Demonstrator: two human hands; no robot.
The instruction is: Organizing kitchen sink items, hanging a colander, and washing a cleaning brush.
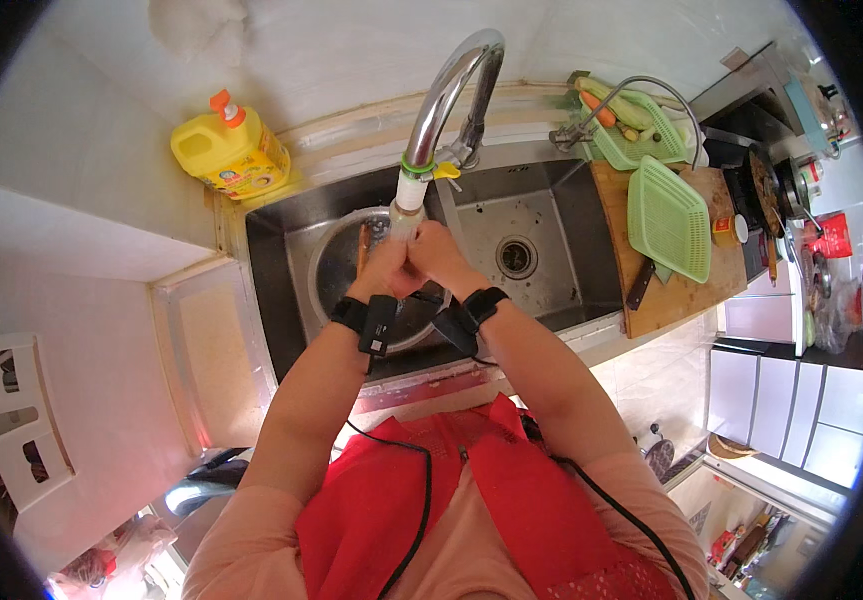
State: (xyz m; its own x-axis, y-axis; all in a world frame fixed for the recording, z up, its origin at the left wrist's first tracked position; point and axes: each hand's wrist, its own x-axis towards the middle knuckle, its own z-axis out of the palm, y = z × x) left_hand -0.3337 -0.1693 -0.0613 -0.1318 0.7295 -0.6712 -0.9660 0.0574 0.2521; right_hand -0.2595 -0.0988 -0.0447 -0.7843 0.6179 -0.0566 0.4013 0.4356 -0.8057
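Note:
My left hand (386, 266) and my right hand (435, 251) are pressed together under the chrome faucet (431, 97). Water runs from its white nozzle (409, 192) onto them. The fingers of my right hand curl in against the left; whether anything lies between the palms is hidden. Below my hands, a round metal basin (316, 281) sits in the left bowl of the steel sink (274, 300), with water in it. A thin brown stick-like thing (363, 247) leans inside, partly covered by my left hand. Black straps with small devices circle both wrists.
Behind the sink's left corner stands a yellow detergent jug (232, 154) with an orange pump. The right bowl has a drain (517, 257). Further right, a wooden cutting board (611, 217) bears a green plastic basket (670, 217) and a dark-handled knife (640, 285). Vegetables fill another green basket (626, 154).

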